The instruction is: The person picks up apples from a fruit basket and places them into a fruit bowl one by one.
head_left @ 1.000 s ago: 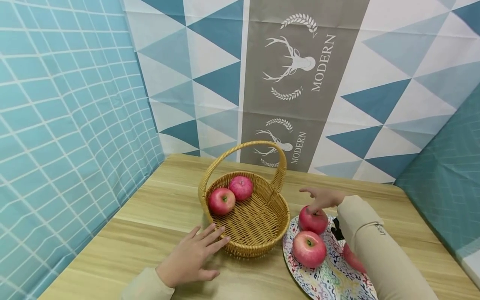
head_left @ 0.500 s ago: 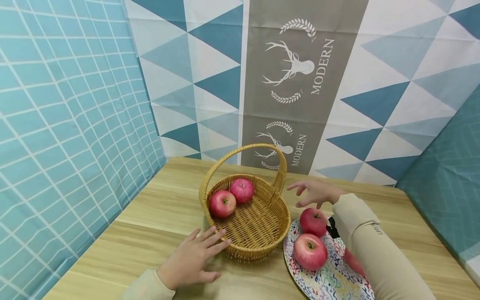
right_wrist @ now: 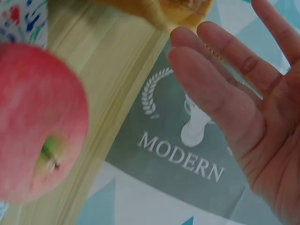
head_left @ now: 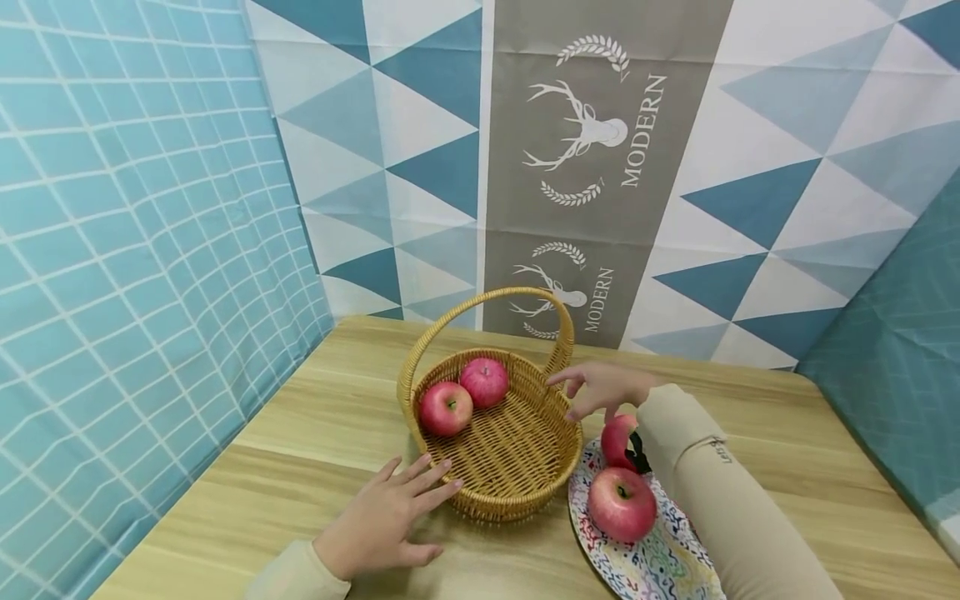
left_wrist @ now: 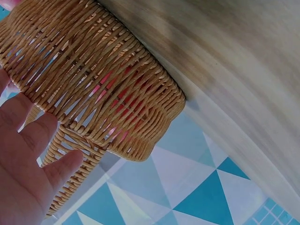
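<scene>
Left hand [head_left: 386,521] spread, grip relaxed, tips at near-left rim of basket [head_left: 502,502]. Right hand [head_left: 603,388] near handle [head_left: 560,350], grip loose, holding nothing, fingertips over right rim. Two apples [head_left: 447,408] hug basket's far-left wall, woven floor pretty roomy rightward. More apples [head_left: 622,507] on patterned plate [head_left: 637,567], plate edge just beside basket. Decent table [head_left: 262,483] room left of basket.

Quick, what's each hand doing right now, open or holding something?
Left hand: open, at the rim of the basket.
Right hand: open, holding nothing.
</scene>
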`<state>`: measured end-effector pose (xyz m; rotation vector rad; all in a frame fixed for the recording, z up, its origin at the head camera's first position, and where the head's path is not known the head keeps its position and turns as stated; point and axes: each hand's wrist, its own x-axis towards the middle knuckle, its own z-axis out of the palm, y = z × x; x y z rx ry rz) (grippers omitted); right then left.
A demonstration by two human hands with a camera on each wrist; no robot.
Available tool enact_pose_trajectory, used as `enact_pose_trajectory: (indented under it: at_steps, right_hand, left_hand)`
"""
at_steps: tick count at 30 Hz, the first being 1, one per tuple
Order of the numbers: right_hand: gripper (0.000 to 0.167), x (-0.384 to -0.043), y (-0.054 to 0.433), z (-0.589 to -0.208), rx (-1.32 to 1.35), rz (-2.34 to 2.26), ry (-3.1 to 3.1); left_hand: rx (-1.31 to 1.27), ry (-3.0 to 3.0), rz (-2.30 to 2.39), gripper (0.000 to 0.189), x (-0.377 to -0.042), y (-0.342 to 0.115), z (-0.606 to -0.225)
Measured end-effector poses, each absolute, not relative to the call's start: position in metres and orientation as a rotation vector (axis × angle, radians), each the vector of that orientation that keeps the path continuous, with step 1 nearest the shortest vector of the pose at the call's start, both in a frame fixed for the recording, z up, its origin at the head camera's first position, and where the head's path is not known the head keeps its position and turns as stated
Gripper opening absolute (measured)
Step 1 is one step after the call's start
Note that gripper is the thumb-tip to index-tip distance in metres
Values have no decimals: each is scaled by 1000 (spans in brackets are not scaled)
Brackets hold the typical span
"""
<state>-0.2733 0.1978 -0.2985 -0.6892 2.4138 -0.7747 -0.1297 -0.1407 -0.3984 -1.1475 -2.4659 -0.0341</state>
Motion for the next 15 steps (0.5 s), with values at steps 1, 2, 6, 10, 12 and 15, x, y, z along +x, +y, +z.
enact_pose_trajectory:
  at_steps: [1, 2, 6, 10, 12, 15]
  right_hand:
    - [69, -274, 194, -299, -693, -777, 2408]
    - [69, -275, 190, -299, -704, -774, 2402]
    - [72, -279, 173, -297, -749, -812, 2348]
    - [78, -285, 155, -295, -766, -899, 2241]
    - [81, -289, 147, -295, -762, -923, 2197]
    - [85, -295, 137, -296, -759, -934, 2141]
  left_hand:
    - [-1148, -2466, -41, 68, -129, -141, -398]
    - [-1149, -2467, -47, 68, -129, -142, -398]
    - [-1148, -2473, -70, 66, -129, -141, -398]
    - [-1147, -2464, -80, 65, -129, -141, -397]
    - [-1145, -2461, -82, 66, -130, -140, -396]
    - [-1138, -2469, -90, 65, -131, -140, -395]
